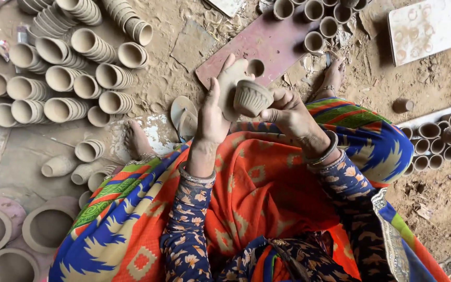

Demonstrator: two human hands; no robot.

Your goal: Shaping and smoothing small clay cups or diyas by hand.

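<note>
Ground: sandy, dusty earth strewn with clay scraps, seen from above over a lap draped in orange, blue and green cloth (257, 193).
Left hand (212, 117): raised over the knees, forearm upright, fingers stretched up and pressed flat against the side of a small ribbed clay cup (250, 97) — an open-palmed support, not a closed fist.
Right hand (291, 115): comes in from the right, wrist bent, bangles at the cuff; fingers curl narrowly round the cup's far side and pinch it.
Cup: held in the air between the 2 hands, tilted, mouth turned to the right, just above the near end of the reddish board (257, 44).
Feet: 2 bare feet on the sand, one at the left (134, 141), one at the right (332, 75); a worn sandal (184, 117) lies just beside the left hand's wrist.
Open room: bare sand shows between the board and the stacked cups; the lap fills the near edge.
Left side: rows of nested unfired cups (63, 57) lying on their sides, too many to count; 3 wide clay rings (11, 235) at the near left corner.
Far board: about 7 upright cups (322, 18) on its far end.
Right edge: a tray of cups (439, 141), roughly 10 visible, cut by the frame; 1 lone cup (403, 104) lies near it.
</note>
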